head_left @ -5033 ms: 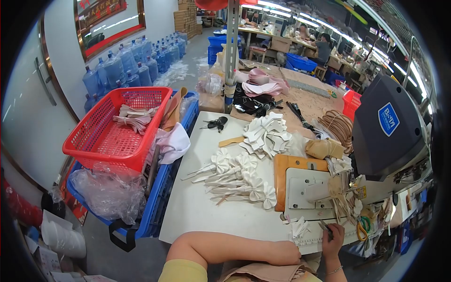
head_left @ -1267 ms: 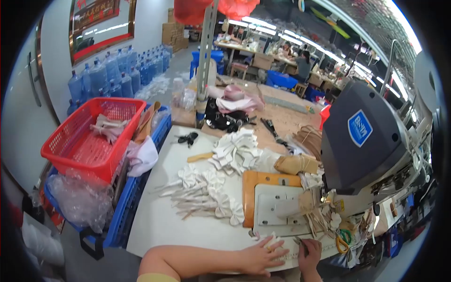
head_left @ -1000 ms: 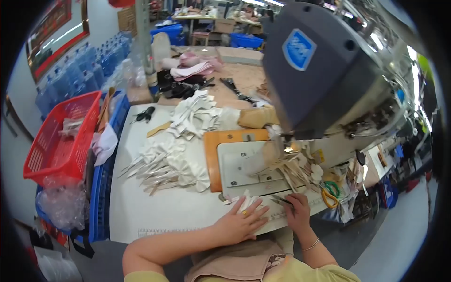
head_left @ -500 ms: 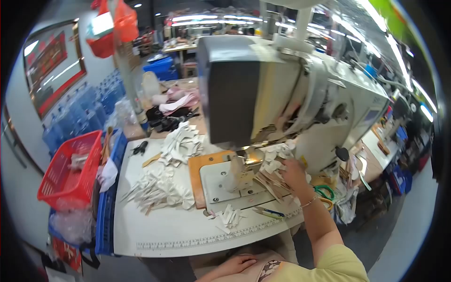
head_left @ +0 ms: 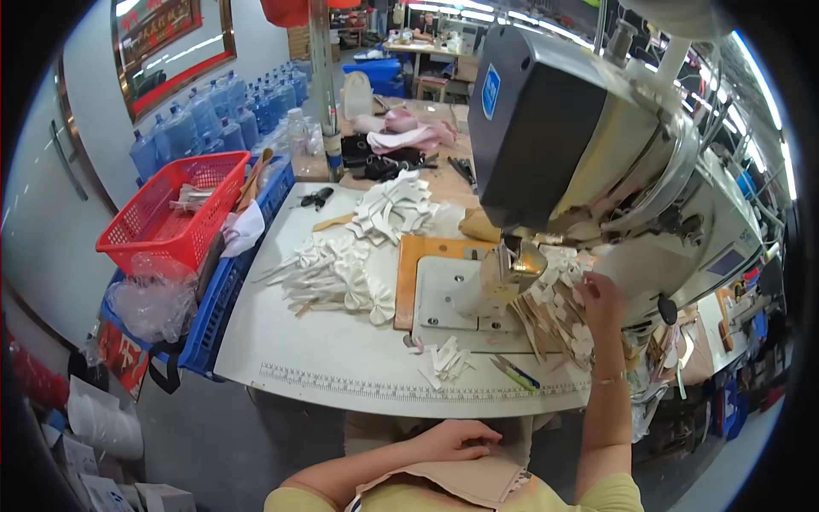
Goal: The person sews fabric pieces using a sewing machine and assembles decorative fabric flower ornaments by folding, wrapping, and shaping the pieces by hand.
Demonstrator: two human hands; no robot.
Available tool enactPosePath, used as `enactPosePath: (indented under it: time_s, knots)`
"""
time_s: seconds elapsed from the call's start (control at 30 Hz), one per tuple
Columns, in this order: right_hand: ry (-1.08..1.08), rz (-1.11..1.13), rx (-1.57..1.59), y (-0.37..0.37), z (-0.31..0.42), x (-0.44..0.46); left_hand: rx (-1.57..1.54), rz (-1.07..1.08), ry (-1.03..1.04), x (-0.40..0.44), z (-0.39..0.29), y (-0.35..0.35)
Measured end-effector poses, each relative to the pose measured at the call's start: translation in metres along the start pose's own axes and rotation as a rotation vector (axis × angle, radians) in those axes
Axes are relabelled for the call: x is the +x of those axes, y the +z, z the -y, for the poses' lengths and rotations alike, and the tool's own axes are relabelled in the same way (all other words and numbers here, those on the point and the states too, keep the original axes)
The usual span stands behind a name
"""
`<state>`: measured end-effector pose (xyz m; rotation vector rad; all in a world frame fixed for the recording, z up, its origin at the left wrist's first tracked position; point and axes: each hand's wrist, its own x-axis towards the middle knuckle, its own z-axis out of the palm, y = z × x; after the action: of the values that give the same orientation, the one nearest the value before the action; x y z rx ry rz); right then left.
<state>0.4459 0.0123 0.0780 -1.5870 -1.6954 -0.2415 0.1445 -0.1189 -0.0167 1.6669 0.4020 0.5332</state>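
Note:
My right hand (head_left: 603,300) reaches to the pile of white and tan strips (head_left: 554,307) on the right side of the sewing machine (head_left: 589,136). Its fingers are pinched, and a small white piece shows at the fingertips. My left hand (head_left: 465,440) rests at my lap with fingers loosely bent and nothing visible in it. The machine's metal plate (head_left: 442,294) lies between the strips and a heap of white bow-shaped pieces (head_left: 350,277). Small white offcuts (head_left: 446,363) and thread snips (head_left: 515,374) are near the table's front edge.
A red basket (head_left: 175,209) stands on a blue crate (head_left: 247,264) at the left. Black scissors (head_left: 316,199) lie at the table's back left, with pink and black material (head_left: 401,141) beyond. A printed ruler (head_left: 384,392) follows the front edge. Water bottles (head_left: 205,111) line the wall.
The view has swung left and down, so the machine appears farther right. My right hand stays by the strips, now drawn slightly up from them. My left hand's fingers are more bent.

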Motion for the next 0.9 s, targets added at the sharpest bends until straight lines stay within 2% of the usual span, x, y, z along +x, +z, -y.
enactPosePath:
  time_s: [0.03, 0.1, 0.13, 0.17, 0.23, 0.27, 0.33, 0.4, 0.43, 0.5, 0.57, 0.6, 0.63, 0.67, 0.7, 0.8, 0.9]
  knots:
    - [-0.127, -0.05, -0.056, -0.004, 0.009, 0.004, 0.053, -0.039, 0.071, 0.006, 0.0, -0.004]
    - [-0.339, -0.185, 0.03, -0.02, 0.052, -0.003, -0.056, -0.131, 0.083, 0.01, -0.006, -0.008]
    - [-0.349, -0.142, 0.067, -0.023, 0.073, -0.017, -0.148, -0.201, 0.075, 0.013, -0.007, -0.009]
    - [-0.348, -0.02, 0.199, -0.016, 0.081, -0.035, -0.252, -0.27, 0.067, 0.015, -0.009, -0.009]
    - [-0.487, 0.367, 0.117, -0.024, 0.125, -0.059, -0.423, -0.386, 0.076, 0.018, -0.02, -0.017]
    - [-0.815, 0.411, 0.32, -0.014, 0.145, -0.068, -0.519, -0.431, 0.081, 0.017, -0.017, -0.019]
    - [-0.786, 0.455, 0.341, 0.001, 0.14, -0.092, -0.498, -0.437, 0.114, 0.012, 0.003, -0.014]
    - [-0.861, 0.404, 0.315, 0.004, 0.15, -0.096, -0.422, -0.556, 0.037, 0.003, 0.005, -0.016]
    - [-0.855, 0.4, 0.314, 0.002, 0.153, -0.097, -0.419, -0.549, 0.034, -0.003, -0.001, -0.02]
    - [-0.772, 0.405, 0.229, -0.002, 0.158, -0.096, -0.185, -0.601, -0.112, -0.013, -0.018, -0.028]
    - [-0.709, 0.463, 0.207, 0.003, 0.147, -0.102, -0.098, -0.653, -0.051, -0.019, -0.018, -0.031]
    - [-0.686, 0.501, 0.206, 0.001, 0.145, -0.109, 0.063, -0.701, 0.006, -0.022, -0.017, -0.029]
    - [-0.68, 0.517, 0.203, 0.0, 0.147, -0.109, 0.114, -0.64, 0.0, -0.022, 0.009, -0.025]
    - [-0.655, 0.531, 0.251, 0.008, 0.133, -0.117, 0.107, -0.571, -0.102, -0.029, -0.022, -0.033]
    - [-0.679, 0.482, 0.246, 0.01, 0.142, -0.106, 0.205, -0.775, 0.242, -0.021, -0.018, -0.03]
    - [-0.596, 0.437, 0.372, 0.001, 0.151, -0.114, 0.259, -0.76, 0.254, -0.017, -0.011, -0.033]
    - [-0.506, 0.546, 0.347, -0.011, 0.159, -0.115, 0.396, -0.692, 0.259, -0.022, -0.023, -0.036]
